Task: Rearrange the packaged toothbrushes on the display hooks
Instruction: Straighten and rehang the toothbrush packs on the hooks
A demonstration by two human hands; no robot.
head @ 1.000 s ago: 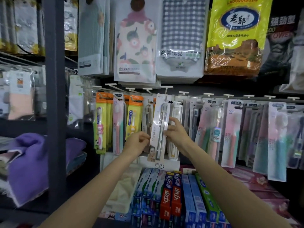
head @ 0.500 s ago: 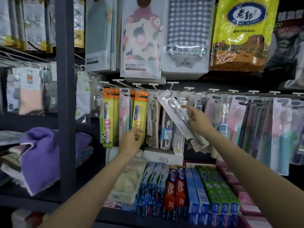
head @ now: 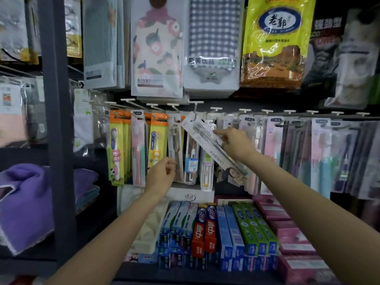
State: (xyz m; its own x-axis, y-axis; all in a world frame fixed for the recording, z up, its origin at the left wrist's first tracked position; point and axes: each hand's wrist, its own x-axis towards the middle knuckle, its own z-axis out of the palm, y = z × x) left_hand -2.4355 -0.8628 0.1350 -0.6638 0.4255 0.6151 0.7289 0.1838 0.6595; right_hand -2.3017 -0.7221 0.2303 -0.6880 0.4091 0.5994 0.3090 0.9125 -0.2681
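Holding the white pack tilted, its top at a hook, right hand pinches its middle. Left hand hovers below, fingers loosely curled, holding nothing. Risk: hole misses the hook, pack slips onto the boxes.

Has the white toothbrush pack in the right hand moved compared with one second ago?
Yes. The white toothbrush pack hung straight then; now the right hand has swung its lower end rightward, away from the orange-topped pack.
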